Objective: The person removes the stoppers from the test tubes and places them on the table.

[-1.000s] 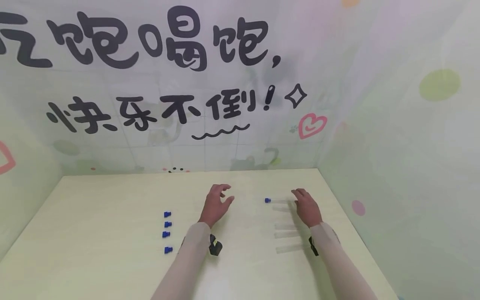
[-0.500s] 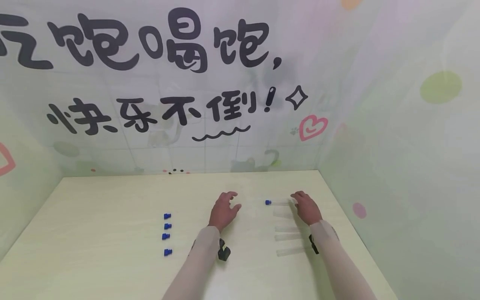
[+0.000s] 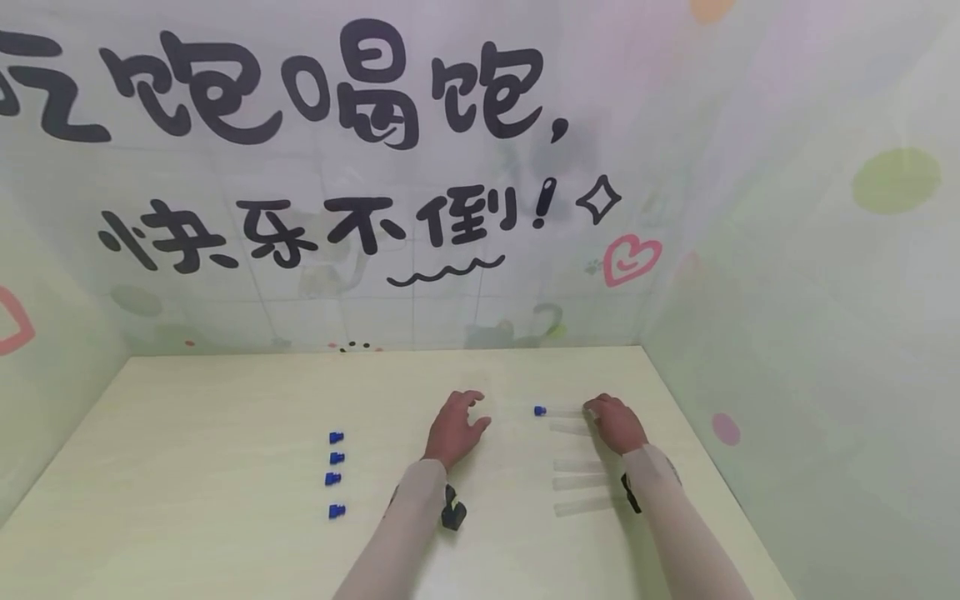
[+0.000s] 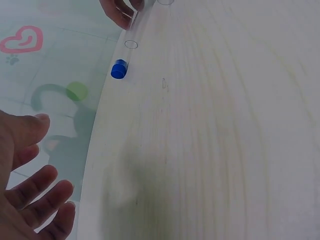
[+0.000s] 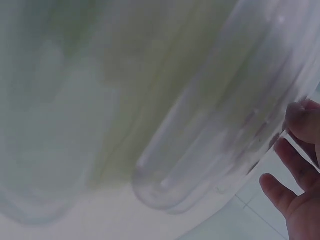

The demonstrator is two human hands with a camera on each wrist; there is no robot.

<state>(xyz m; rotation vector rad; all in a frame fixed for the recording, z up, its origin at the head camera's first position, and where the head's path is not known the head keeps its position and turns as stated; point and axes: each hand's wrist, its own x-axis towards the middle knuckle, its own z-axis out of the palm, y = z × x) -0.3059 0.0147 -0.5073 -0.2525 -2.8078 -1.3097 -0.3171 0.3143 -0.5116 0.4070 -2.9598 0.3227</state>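
A clear test tube [image 3: 564, 412] with a blue cap [image 3: 540, 411] lies crosswise at the far right of the table. My right hand [image 3: 617, 422] pinches its uncapped end between thumb and fingers. In the left wrist view the blue cap [image 4: 119, 69] points away from the right hand [image 4: 122, 12]. To the left of the cap, my left hand [image 3: 455, 429] is held over the table with spread, relaxed fingers and nothing in them. The left hand [image 4: 37, 190] also shows apart from the tube in its own wrist view.
Several uncapped clear tubes [image 3: 581, 482] lie in a column nearer me, partly under the right forearm. One rounded tube end [image 5: 160, 192] is close to the right wrist camera. Several loose blue caps [image 3: 337, 458] form a column on the left of the table [image 3: 210, 417]. Walls enclose the back and sides.
My left hand has moved right, closer to the capped tube. The right hand has stayed near the tube's end, its fingertips now closer in on it. The loose caps have not moved.
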